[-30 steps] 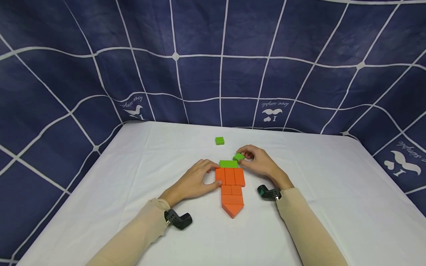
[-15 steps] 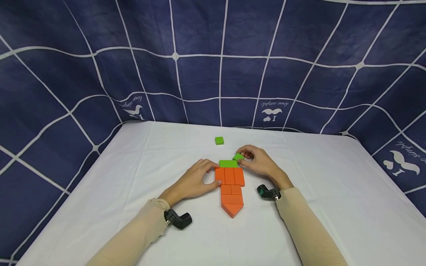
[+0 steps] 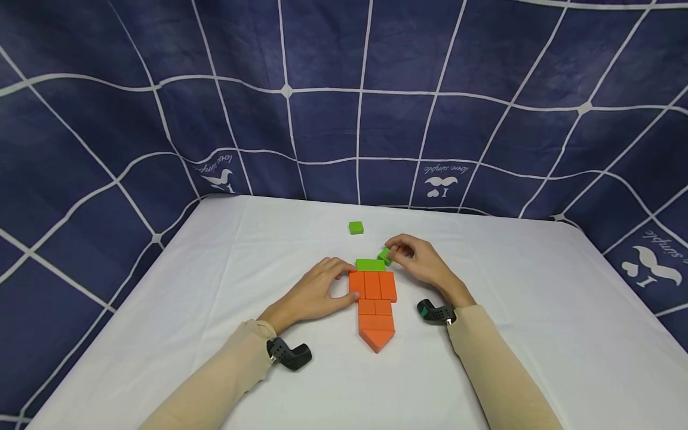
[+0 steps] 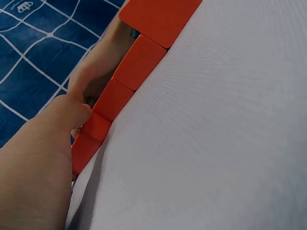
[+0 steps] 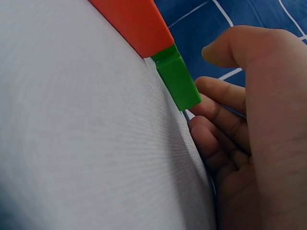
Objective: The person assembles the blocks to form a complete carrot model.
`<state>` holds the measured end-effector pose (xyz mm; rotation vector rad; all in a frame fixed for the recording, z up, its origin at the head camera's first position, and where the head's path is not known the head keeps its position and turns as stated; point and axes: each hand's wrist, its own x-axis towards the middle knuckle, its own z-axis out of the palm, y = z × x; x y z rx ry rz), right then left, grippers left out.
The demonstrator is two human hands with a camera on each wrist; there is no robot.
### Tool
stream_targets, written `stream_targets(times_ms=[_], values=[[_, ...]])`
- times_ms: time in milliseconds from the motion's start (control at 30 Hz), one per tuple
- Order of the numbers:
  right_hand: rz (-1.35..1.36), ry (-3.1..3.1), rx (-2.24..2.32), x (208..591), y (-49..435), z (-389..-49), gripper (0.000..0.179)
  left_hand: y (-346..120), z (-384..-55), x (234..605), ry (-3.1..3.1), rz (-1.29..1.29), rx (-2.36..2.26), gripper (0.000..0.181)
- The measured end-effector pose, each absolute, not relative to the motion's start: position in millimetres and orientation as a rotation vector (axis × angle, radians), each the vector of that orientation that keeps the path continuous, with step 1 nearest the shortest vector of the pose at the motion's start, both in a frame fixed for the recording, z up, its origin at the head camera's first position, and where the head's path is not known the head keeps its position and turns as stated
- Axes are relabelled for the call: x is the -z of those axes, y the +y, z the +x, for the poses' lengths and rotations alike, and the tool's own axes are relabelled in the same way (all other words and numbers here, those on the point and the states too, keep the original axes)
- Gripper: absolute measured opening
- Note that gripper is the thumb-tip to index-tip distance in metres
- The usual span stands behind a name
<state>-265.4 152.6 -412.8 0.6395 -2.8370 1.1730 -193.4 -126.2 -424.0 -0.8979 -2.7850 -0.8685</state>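
Observation:
My left hand (image 3: 312,291) lies beside a flat figure of orange blocks (image 3: 373,285), its index fingertip and thumb at the corners of the leftmost upper block. In the left wrist view, the thumb (image 4: 79,114) is right at the orange blocks' side. A long green block (image 3: 370,265) sits along the figure's far edge. Just right of it is a small tilted green block (image 3: 383,255), partly hidden by my right hand (image 3: 421,261). Seen from the right wrist, the thumb (image 5: 223,52) stands apart from that green block (image 5: 178,80), and a fingertip meets its end.
Another small green block (image 3: 356,227) lies farther back on the white tablecloth (image 3: 269,239). A dark blue gridded curtain (image 3: 322,125) hangs behind the table. The figure's orange pointed end (image 3: 377,340) faces toward me.
My right thumb has come off the small green block, which has turned slightly. The left hand stays in place against the orange blocks.

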Motion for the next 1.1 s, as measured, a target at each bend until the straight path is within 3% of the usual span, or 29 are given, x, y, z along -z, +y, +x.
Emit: stream_targets(times_ms=[800, 1100], values=[[0.553, -2.754, -1.226, 413, 153, -269, 0.026, -126, -193, 423, -2.784, -0.900, 0.874, 0.050], [0.665, -2.725, -1.168, 402, 146, -285, 0.029, -126, -192, 422, -2.781, -0.896, 0.887, 0.051]])
